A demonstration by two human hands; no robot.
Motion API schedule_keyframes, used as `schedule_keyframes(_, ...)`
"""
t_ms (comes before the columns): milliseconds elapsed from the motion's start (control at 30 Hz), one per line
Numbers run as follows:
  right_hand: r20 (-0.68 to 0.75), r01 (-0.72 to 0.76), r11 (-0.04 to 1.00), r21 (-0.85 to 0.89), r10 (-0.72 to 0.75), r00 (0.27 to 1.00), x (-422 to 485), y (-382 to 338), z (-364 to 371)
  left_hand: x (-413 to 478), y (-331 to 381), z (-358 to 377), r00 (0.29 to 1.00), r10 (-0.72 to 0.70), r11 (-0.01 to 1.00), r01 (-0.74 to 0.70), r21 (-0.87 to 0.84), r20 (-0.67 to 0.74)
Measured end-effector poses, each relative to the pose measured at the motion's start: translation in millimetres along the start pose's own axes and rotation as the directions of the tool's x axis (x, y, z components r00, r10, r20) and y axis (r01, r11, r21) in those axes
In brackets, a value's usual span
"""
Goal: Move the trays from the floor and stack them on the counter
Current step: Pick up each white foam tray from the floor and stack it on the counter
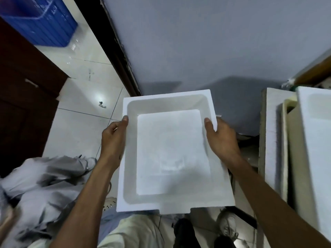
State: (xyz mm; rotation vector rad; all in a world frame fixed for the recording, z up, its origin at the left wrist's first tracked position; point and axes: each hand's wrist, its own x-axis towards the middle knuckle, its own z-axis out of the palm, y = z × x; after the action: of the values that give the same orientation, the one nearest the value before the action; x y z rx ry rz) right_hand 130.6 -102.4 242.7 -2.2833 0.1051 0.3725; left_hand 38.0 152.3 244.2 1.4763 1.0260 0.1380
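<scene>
The white foam tray point(172, 153) is held up in the air by both hands, hollow side up and close to level, above the tiled floor point(80, 111) and the person's own legs. Its long axis runs straight away from the person. The far short edge points at the grey counter surface point(197, 51) and overlaps that surface's near edge in the view. The near short edge, which has a shallow notch cut in it, lies closest to the body.

The left hand point(112, 140) grips the tray's left long side near the far corner, thumb laid over the top of the rim. The right hand point(222, 138) grips the right long side in the same way, thumb hooked over the rim and reaching a little into the hollow. The remaining fingers of both hands curl under the tray and are hidden, so how far they wrap cannot be told.

More white foam trays point(311, 140) stand on edge just right of the right forearm. A blue crate point(41, 20) sits on the floor at far left, beside a dark wooden cabinet point(23, 86), and grey cloth point(35, 185) lies bunched at lower left.
</scene>
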Motion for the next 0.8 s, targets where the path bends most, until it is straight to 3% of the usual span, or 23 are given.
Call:
schedule_keyframes(67, -0.011, -0.034, 0.995, 0.097, 0.035, 0.999, -11.7, -15.3, -22.3, -16.1, 18.8, 1.3, 0.998, -0.005, 0.997, 0.01, -0.083, 0.062)
schedule_keyframes(200, -0.028, -0.077, 0.982, 0.17, 0.083, 0.996, -26.8, -44.9, -68.2, -54.9, 51.7, 12.8, 0.981, 0.165, 0.986, -0.165, -0.013, 0.104)
schedule_keyframes(300, -0.025, -0.133, 0.969, 0.206, 0.141, 0.99, -36.7, -60.8, -108.8, -77.0, 78.0, 18.7, 0.968, 0.218, 0.971, -0.228, 0.07, 0.127)
schedule_keyframes(467, -0.091, -0.052, 0.979, 0.195, 0.071, 0.993, -57.9, -59.2, -175.2, -120.2, 113.8, 42.9, 0.953, 0.275, 0.947, -0.292, 0.133, 0.131)
schedule_keyframes(800, -0.234, 0.01, 0.978, 0.207, 0.04, 0.971, -86.7, -21.5, -294.9, -203.2, 148.4, 121.6, 0.946, 0.234, 0.957, -0.264, 0.117, 0.223)
